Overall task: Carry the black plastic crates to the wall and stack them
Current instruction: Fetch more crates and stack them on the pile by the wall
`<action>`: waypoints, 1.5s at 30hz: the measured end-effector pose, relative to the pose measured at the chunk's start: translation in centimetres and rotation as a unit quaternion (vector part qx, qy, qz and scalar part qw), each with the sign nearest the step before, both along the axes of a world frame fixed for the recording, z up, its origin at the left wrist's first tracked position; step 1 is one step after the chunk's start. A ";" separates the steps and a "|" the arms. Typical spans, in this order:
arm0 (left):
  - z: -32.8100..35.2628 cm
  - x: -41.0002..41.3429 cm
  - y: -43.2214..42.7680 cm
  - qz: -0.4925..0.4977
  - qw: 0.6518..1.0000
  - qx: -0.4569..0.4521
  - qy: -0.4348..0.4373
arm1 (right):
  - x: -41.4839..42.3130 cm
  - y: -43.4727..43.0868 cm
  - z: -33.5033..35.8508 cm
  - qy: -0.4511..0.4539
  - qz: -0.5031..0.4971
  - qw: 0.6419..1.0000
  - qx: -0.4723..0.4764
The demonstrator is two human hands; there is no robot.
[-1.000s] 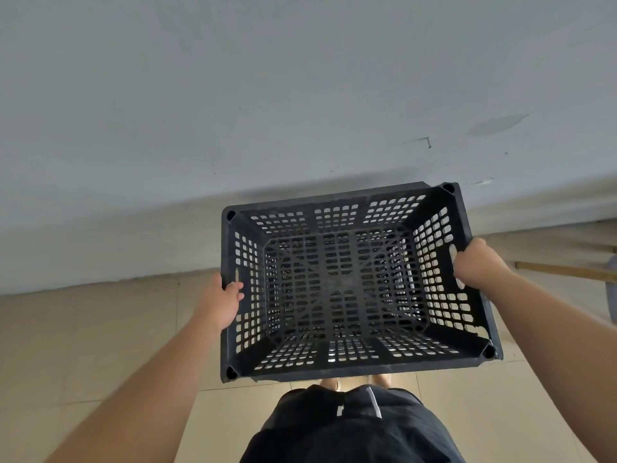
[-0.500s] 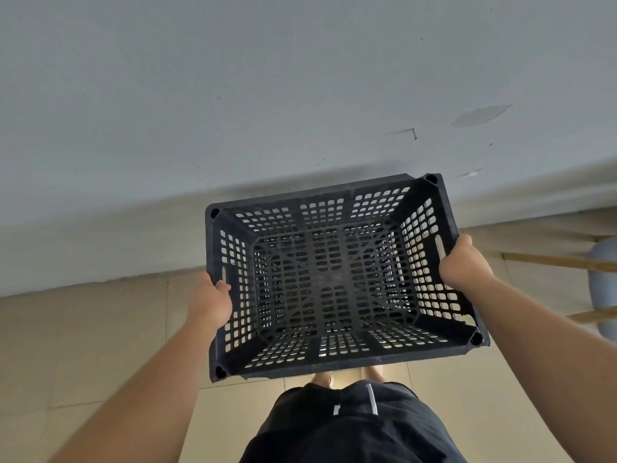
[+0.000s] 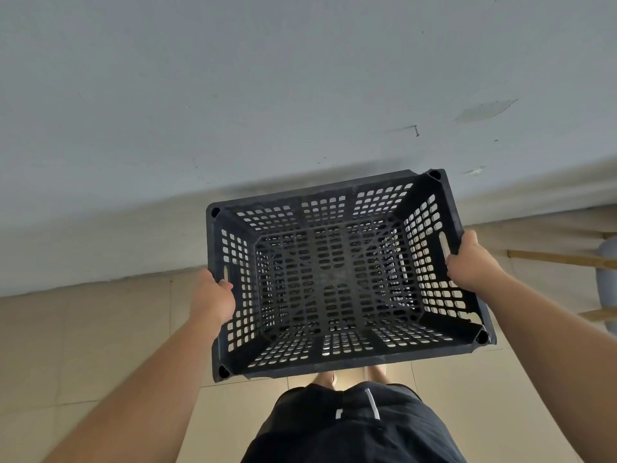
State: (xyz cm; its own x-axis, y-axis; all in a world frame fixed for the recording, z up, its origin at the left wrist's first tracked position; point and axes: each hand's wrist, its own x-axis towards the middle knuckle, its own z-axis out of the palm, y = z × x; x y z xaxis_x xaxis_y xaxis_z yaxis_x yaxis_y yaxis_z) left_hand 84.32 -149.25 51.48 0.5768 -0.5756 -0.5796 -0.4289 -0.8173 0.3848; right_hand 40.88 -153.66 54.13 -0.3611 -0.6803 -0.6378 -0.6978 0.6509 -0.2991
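Head view, crate: an empty black rectangular plastic crate with perforated lattice walls and floor, open top toward the camera, held in the air and tilted a little, its right end farther from the body.
Crate's place: in front of the person's waist, above the beige tiled floor, its far rim near the pale grey wall; no stack shows.
Left hand: the left hand is clenched on the crate's left short wall, fingers curled over the rim beside the handle slot.
Right hand: the right hand grasps the crate's right short wall beside its handle slot.
Right of the crate: a wooden bar and a grey rounded object, partly cut off, unidentifiable.
Handling, as a judgement: likely light, stiff, not fragile; smooth plastic may slip.
Where to hold, as a judgement: the two end slots or rims, one hand each, keeping it level.
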 end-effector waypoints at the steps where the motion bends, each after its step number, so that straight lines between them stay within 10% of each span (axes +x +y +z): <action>1: 0.1 -0.2 0.1 0.001 1.000 -0.001 -0.002 | -0.1 0.1 -0.1 0.002 0.004 1.000 -0.009; 20: 4.5 -2.9 1.8 -0.070 0.994 0.050 -0.072 | 0.5 1.6 2.2 -0.023 0.005 0.999 0.023; 45: 12.8 -16.7 -0.2 -0.601 0.795 -0.077 -0.041 | 5.7 18.1 11.5 0.054 -0.194 0.978 -0.064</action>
